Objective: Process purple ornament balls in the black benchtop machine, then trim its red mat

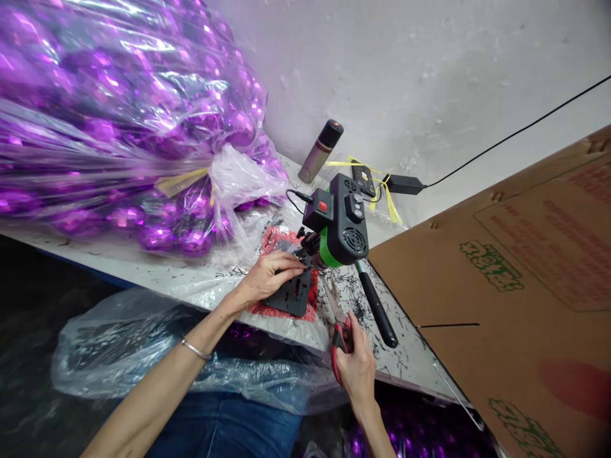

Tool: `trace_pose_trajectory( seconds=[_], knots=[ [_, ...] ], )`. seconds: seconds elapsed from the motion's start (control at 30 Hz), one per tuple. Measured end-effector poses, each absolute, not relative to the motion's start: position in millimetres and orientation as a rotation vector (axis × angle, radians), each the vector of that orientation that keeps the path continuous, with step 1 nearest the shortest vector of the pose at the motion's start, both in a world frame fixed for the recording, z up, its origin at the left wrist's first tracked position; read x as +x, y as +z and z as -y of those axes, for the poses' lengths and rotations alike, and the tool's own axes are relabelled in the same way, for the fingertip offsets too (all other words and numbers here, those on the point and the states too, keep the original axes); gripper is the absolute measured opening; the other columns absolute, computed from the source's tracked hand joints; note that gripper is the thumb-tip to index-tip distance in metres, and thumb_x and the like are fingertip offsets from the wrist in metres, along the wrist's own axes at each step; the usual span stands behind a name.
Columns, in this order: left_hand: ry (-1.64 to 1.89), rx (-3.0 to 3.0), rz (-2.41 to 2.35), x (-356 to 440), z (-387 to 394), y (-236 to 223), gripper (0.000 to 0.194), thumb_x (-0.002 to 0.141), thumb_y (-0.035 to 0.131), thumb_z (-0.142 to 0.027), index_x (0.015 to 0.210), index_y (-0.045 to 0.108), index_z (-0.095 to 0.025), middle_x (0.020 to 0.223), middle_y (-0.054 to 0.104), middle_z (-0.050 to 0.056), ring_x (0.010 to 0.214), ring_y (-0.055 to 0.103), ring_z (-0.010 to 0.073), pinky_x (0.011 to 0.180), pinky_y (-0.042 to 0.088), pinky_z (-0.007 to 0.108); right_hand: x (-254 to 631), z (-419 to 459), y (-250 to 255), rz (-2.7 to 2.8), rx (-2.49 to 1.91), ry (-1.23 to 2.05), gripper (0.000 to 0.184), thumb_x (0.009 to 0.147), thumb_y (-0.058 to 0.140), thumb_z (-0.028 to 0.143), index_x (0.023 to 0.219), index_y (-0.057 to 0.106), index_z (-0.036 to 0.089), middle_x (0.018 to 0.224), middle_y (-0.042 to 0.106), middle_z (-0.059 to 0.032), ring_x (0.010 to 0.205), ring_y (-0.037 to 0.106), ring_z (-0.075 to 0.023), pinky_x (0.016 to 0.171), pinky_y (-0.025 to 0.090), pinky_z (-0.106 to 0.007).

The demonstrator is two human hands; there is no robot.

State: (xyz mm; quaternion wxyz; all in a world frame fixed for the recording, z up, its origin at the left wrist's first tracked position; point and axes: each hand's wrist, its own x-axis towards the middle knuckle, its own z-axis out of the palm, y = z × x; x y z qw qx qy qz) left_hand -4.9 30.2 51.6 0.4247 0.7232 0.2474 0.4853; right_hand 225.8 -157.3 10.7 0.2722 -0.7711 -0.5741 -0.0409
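My left hand (pixel 277 272) reaches over the slotted black base plate (pixel 291 294) of a small bench machine. Its fingers are pinched together beneath the machine's head, close to the spindle; whatever they hold there is too small or hidden to name. The machine, which looks like a small drill press (pixel 351 219), has a black and green head with a red switch and a black lever handle (pixel 378 312). In my right hand (pixel 357 366) is a pair of scissors (pixel 340 337) with red and black handles, the blades pointing away from me, just right of the base plate.
Clear bags of shiny purple baubles (pixel 109 127) fill the left side. Behind the machine stand a spray can (pixel 321 151) and a black power adapter (pixel 405 185). A big cardboard box (pixel 506 267) rises at right. Dark scraps litter the white table (pixel 405 356).
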Motion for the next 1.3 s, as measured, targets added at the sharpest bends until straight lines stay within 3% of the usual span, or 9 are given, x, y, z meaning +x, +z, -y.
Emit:
trace_pose_trajectory(
  seconds=[0.37,0.53,0.87,1.03,1.3],
  knots=[
    [1.145,1.770,-0.537,-4,-42,49,0.019,0.092,0.064,-0.032,0.086,0.079,-0.023,0.091,0.078,0.007,0.087,0.072,0.0205,0.087,0.057,0.035,226,158,10,1.534,-2.052,-0.107,0.049,0.094,0.051,0.037,0.138,0.058,0.018,0.110,0.073,-0.0120,0.097,0.073,-0.0253,0.079,0.059,-0.036],
    [1.108,1.796,-0.490,-1,-47,47,0.019,0.093,0.060,-0.030,0.086,0.076,-0.022,0.091,0.077,0.007,0.086,0.071,0.0200,0.084,0.056,0.034,226,159,11,1.528,-2.072,-0.090,0.052,0.092,0.052,0.036,0.140,0.057,0.019,0.109,0.073,-0.0116,0.091,0.073,-0.0247,0.075,0.059,-0.034],
    [1.383,1.981,-0.518,10,-30,35,0.019,0.102,0.049,-0.023,0.095,0.066,-0.017,0.092,0.073,0.008,0.087,0.067,0.0196,0.083,0.054,0.034,226,158,13,1.534,-2.076,-0.159,0.055,0.093,0.051,0.045,0.138,0.059,0.014,0.114,0.074,-0.0149,0.094,0.073,-0.0255,0.073,0.059,-0.033],
    [1.416,2.012,-0.579,27,-26,25,0.023,0.103,0.048,-0.027,0.095,0.066,-0.016,0.089,0.071,0.009,0.085,0.067,0.0211,0.080,0.056,0.035,222,157,18,1.515,-2.091,-0.130,0.055,0.094,0.051,0.045,0.136,0.060,0.012,0.119,0.073,-0.0170,0.100,0.072,-0.0267,0.076,0.059,-0.034],
    [1.313,2.060,-0.653,8,-27,20,0.028,0.100,0.052,-0.020,0.125,0.066,-0.017,0.120,0.072,0.013,0.111,0.069,0.0235,0.095,0.057,0.041,220,157,18,1.496,-2.144,-0.130,0.054,0.094,0.049,0.044,0.137,0.059,0.014,0.118,0.073,-0.0168,0.106,0.071,-0.0301,0.088,0.057,-0.041]
  ],
)
